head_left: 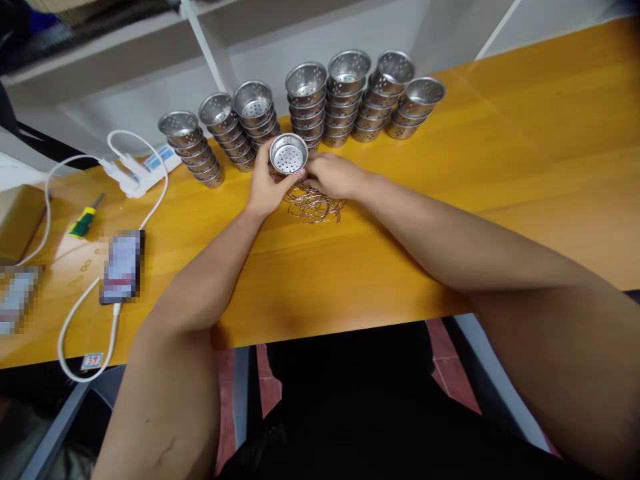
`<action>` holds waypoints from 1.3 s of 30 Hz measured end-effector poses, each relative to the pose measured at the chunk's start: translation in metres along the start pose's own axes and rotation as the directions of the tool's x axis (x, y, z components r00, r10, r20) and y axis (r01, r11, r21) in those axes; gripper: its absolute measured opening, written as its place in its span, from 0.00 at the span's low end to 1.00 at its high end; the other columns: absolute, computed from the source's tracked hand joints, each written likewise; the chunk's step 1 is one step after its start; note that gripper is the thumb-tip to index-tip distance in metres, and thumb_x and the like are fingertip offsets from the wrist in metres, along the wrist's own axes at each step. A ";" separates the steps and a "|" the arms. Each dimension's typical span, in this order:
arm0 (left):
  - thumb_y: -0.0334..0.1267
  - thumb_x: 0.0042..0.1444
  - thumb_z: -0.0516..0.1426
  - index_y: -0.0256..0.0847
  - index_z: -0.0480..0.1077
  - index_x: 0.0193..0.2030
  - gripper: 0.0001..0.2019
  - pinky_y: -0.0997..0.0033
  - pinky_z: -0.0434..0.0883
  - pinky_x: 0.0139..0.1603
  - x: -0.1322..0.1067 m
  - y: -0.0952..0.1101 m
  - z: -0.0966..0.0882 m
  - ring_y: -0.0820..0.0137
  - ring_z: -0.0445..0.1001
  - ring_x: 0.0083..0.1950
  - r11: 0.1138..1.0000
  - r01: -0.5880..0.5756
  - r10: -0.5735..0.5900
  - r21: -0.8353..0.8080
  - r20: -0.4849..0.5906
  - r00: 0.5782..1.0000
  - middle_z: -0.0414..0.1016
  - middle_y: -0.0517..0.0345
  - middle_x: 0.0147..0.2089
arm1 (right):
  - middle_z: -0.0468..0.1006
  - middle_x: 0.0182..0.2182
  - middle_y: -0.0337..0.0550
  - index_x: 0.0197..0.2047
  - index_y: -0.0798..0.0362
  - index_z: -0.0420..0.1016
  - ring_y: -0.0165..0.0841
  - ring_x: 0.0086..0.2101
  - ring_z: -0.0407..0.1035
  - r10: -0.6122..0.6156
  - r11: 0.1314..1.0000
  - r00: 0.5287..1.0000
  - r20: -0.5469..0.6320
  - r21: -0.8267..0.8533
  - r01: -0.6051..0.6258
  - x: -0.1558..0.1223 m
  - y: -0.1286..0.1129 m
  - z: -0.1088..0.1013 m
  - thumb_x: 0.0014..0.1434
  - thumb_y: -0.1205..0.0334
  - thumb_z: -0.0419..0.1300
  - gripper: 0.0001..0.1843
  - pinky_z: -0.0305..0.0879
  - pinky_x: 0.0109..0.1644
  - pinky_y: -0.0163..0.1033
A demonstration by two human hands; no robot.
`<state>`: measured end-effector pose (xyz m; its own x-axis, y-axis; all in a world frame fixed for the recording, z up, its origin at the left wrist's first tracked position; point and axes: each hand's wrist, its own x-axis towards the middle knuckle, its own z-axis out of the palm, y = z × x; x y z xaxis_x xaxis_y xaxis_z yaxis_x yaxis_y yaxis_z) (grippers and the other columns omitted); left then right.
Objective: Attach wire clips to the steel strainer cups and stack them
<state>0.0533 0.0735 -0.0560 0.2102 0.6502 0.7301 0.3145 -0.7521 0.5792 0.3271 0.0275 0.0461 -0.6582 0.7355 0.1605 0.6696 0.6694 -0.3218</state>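
Note:
My left hand is wrapped round a small perforated metal strainer cup, its thumb along the near side. The cup's open top faces me, and holes show in its bottom. Against the cup's right side is my right hand, fingers curled in; whatever they pinch, if anything, is hidden. Just below both hands lies a loose heap of thin, curved metal wires on the wooden table.
Nested stacks of strainer cups stand in a row along the back. To the left are a power strip with white cables, a green and yellow screwdriver, a phone and a brown box.

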 end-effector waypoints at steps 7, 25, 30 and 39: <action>0.84 0.67 0.74 0.60 0.62 0.91 0.57 0.32 0.76 0.96 0.002 0.006 -0.007 0.42 0.81 0.91 0.998 0.051 -0.051 -0.022 0.011 0.999 0.80 0.43 0.84 | 0.94 0.59 0.58 0.59 0.52 0.96 0.55 0.59 0.87 -0.057 0.987 0.997 -0.043 0.151 0.063 -0.005 0.010 -0.003 0.86 0.59 0.68 0.13 0.83 0.72 0.58; 0.87 0.66 0.72 0.58 0.68 0.86 0.54 0.39 0.90 0.82 0.005 0.052 -0.013 0.47 0.91 0.79 0.992 0.123 -0.123 -0.010 0.005 0.992 0.85 0.43 0.78 | 0.91 0.41 0.53 0.50 0.45 0.91 0.43 0.42 0.74 0.018 0.785 0.998 -0.053 0.619 0.019 -0.025 0.032 -0.045 0.68 0.17 0.84 0.38 0.76 0.54 0.58; 0.85 0.63 0.76 0.56 0.69 0.84 0.55 0.35 0.86 0.88 0.005 0.053 -0.014 0.44 0.87 0.82 0.995 0.100 -0.099 0.027 -0.033 0.995 0.82 0.42 0.79 | 0.88 0.40 0.46 0.50 0.44 0.85 0.39 0.35 0.73 0.012 0.724 0.997 -0.081 0.688 0.047 -0.022 0.029 -0.036 0.63 0.15 0.86 0.42 0.76 0.44 0.53; 0.85 0.59 0.78 0.55 0.70 0.78 0.54 0.35 0.81 0.90 0.002 0.036 -0.011 0.45 0.86 0.80 0.995 0.086 -0.083 0.043 -0.070 0.994 0.81 0.47 0.74 | 0.74 0.29 0.38 0.54 0.42 0.84 0.36 0.31 0.65 0.152 0.677 0.978 -0.142 0.736 0.002 -0.019 0.022 -0.032 0.67 0.14 0.83 0.41 0.73 0.38 0.48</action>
<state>0.0552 0.0463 -0.0299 0.1178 0.7010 0.7033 0.3706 -0.6882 0.6238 0.3656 0.0314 0.0655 -0.4934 0.8358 0.2408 0.1991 0.3780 -0.9041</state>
